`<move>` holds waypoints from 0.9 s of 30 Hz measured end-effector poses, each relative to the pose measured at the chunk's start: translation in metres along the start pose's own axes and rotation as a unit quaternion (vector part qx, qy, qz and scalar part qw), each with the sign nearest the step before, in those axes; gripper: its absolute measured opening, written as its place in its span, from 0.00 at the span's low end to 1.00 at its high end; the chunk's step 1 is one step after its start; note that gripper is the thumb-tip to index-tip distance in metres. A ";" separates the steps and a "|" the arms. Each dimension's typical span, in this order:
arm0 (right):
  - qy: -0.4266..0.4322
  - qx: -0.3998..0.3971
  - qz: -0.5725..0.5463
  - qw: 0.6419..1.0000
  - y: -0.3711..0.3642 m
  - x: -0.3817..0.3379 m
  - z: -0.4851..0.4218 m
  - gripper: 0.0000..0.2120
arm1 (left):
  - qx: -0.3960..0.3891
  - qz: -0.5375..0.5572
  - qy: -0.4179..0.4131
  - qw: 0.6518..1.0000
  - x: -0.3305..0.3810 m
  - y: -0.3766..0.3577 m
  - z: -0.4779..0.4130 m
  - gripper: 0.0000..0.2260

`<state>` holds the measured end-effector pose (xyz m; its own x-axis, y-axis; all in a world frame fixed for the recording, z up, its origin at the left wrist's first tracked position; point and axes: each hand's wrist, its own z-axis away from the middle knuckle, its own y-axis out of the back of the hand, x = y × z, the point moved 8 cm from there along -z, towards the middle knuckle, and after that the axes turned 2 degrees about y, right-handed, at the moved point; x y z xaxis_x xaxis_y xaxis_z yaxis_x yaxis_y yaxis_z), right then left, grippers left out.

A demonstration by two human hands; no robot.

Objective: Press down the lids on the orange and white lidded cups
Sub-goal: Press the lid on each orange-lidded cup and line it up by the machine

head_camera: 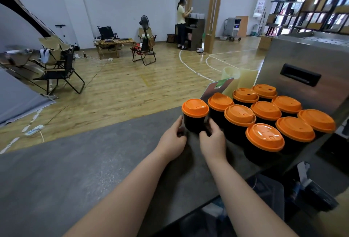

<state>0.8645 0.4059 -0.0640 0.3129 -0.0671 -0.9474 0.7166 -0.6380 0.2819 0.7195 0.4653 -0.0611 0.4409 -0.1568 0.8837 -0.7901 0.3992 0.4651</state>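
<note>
A grey tabletop (94,161) runs across the lower half of the frame, and ten black cups with orange lids (265,139) stand in a tight cluster at its right, the lids almost touching. All the lids in view are orange; no white one shows. The end cup (193,125) stands at the left edge of the cluster, just beside its neighbours, upright, with its own lid (195,108) sitting level on top.

Both bare forearms reach in from the bottom edge. The left hand (172,140) lies against the end cup's left wall, fingers reaching up its side and thumb at its base. The right hand (213,138) mirrors it on the right wall, fingers tucked between this cup and the next one. Together they clasp the lower part of the cup; neither touches the lid.

Behind the cluster stand pale yellow cups (231,76) and a slanted card (217,89). A steel cabinet (302,57) fills the right side. Beyond the tabletop a wooden floor (132,89) carries folding chairs (60,74) at left, a standing fan (144,23), and a person (181,23) at a far counter.
</note>
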 end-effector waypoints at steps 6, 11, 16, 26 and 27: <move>0.019 -0.007 -0.053 0.998 0.001 -0.013 0.045 0.12 | 0.011 0.165 0.039 0.985 -0.037 0.061 0.075 0.14; 0.007 -0.138 -0.123 0.983 -0.092 -0.061 0.128 0.14 | 0.124 0.201 0.032 0.971 -0.089 0.166 0.172 0.12; 0.033 -0.266 -0.157 0.950 -0.216 -0.126 0.235 0.15 | 0.177 0.160 0.055 0.970 -0.137 0.270 0.265 0.11; 0.033 -0.397 -0.142 0.906 -0.390 -0.207 0.433 0.13 | 0.273 0.151 0.097 0.945 -0.240 0.444 0.439 0.11; 0.031 -0.404 -0.141 0.903 -0.404 -0.213 0.452 0.13 | 0.282 0.149 0.097 0.943 -0.252 0.460 0.458 0.11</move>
<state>0.2265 0.3312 -0.0448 0.0625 0.0705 -0.9956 0.9865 0.1471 0.0723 0.0501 0.2745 -0.0457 0.1908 0.0762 0.9787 -0.9675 -0.1538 0.2006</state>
